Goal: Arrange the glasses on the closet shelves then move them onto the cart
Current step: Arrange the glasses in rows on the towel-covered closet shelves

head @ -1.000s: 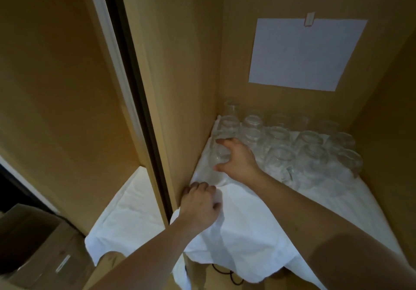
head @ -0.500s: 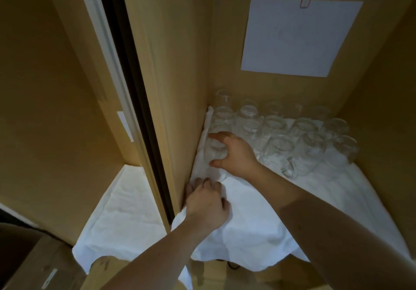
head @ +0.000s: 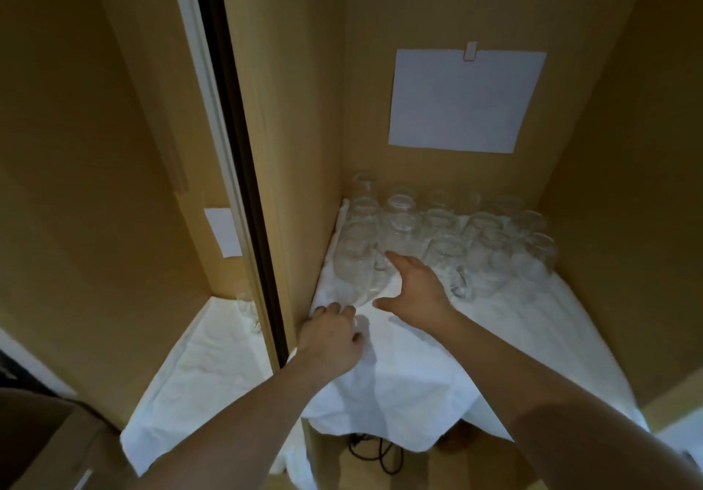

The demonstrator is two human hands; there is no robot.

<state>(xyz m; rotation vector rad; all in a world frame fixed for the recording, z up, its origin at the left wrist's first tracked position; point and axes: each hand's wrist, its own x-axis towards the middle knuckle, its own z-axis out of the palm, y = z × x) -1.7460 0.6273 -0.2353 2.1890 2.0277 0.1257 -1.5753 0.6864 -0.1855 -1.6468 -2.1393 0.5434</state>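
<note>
Several clear glasses (head: 449, 231) stand in rows at the back of the right closet shelf, on a white cloth (head: 475, 337). The front-left glass (head: 355, 265) stands upright beside the wooden divider panel (head: 289, 147). My right hand (head: 416, 288) is just right of that glass, thumb and fingers spread towards it and gripping nothing. My left hand (head: 331, 333) rests with bent fingers on the cloth by the foot of the divider. One more glass (head: 247, 309) shows on the left shelf, partly hidden by the door frame.
A white sheet of paper (head: 464, 101) is clipped to the back wall. The left compartment holds another white cloth (head: 198, 375) and a small label (head: 224, 231). A cardboard box (head: 45, 444) sits at the lower left. Black cable (head: 374, 451) hangs below the shelf.
My right hand has let go of the front-left glass and drawn back to the right with its fingers spread. The view has tilted upward. My left hand stays on the cloth.
</note>
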